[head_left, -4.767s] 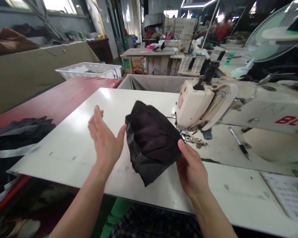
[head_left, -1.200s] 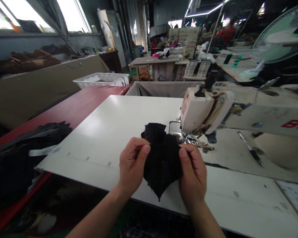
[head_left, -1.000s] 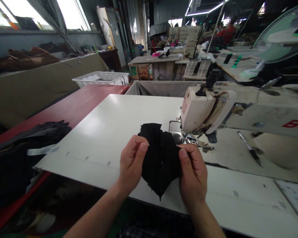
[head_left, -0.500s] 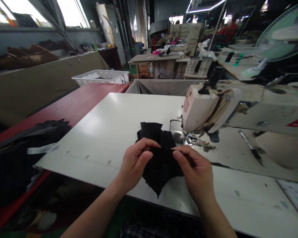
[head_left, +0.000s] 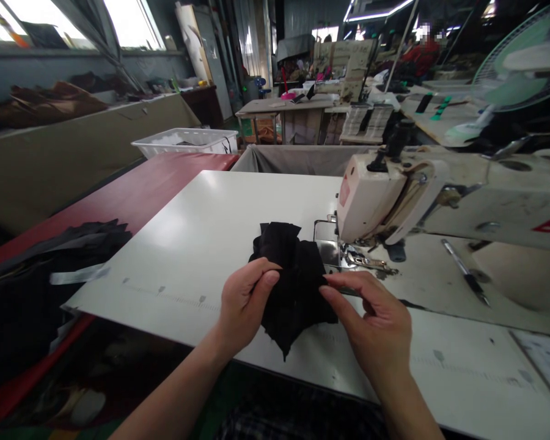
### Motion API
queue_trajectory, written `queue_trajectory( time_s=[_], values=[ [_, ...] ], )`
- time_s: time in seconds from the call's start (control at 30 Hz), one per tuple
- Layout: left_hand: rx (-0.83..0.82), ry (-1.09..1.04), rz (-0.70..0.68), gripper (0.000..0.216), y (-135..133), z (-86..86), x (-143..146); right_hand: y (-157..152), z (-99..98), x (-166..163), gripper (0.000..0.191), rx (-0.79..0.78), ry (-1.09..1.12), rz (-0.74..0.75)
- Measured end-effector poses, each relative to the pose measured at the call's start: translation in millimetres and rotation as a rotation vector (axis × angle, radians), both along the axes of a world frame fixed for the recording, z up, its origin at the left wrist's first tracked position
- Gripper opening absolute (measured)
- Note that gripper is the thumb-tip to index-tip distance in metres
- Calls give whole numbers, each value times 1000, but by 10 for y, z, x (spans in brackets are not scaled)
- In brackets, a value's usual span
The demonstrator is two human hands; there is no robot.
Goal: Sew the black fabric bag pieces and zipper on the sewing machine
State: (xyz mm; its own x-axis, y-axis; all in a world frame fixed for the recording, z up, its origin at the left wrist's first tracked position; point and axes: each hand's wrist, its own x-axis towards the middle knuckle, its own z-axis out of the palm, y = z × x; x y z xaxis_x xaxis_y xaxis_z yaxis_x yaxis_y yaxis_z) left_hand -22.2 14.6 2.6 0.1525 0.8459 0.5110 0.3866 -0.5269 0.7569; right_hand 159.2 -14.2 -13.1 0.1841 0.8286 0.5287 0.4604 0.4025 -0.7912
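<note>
A crumpled piece of black fabric (head_left: 296,299) lies on the white sewing table (head_left: 187,238), its lower end hanging to a point near the front edge. My left hand (head_left: 247,296) pinches the fabric's left side between thumb and forefinger. At its right edge, my right hand (head_left: 371,318) has thumb and forefinger closed on the cloth, the other fingers curled. Just beyond the right hand stands the sewing machine's head (head_left: 371,195), with its metal presser foot (head_left: 364,261) low over the plate, apart from the fabric.
A pen (head_left: 465,272) lies on the machine bed. To the left, a stack of dark garments (head_left: 32,287) rests on a red surface (head_left: 137,189), with a white plastic basket (head_left: 187,140) behind. A green fan (head_left: 517,61) stands at the upper right; a person in red (head_left: 421,58) is far back.
My right hand has moved slightly right and my left slightly left, so they are farther apart. The fabric between them has shifted a little and its top fold has changed shape.
</note>
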Motion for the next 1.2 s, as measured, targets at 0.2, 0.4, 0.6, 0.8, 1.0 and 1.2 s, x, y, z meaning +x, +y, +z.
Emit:
queue_trajectory(
  time_s=[0.2,0.4,0.6,0.8,1.0,1.2],
  values=[
    [-37,25,3,27,-4,15,-6,-11,74,16,9,136,-167,1],
    [-87,86,26,30,15,44,-40,7,77,30,14,-250,116,160],
    [-60,99,57,27,-3,41,12,22,3,-57,18,-314,224,170],
    [-127,56,0,26,-48,19,-34,57,17,14,17,-388,291,220],
    [-156,20,-89,25,-91,16,-81,67,46,21,15,-355,269,212],
    [-174,-10,-29,22,-153,-72,-91,93,13,47,15,-368,227,231]
  ],
)
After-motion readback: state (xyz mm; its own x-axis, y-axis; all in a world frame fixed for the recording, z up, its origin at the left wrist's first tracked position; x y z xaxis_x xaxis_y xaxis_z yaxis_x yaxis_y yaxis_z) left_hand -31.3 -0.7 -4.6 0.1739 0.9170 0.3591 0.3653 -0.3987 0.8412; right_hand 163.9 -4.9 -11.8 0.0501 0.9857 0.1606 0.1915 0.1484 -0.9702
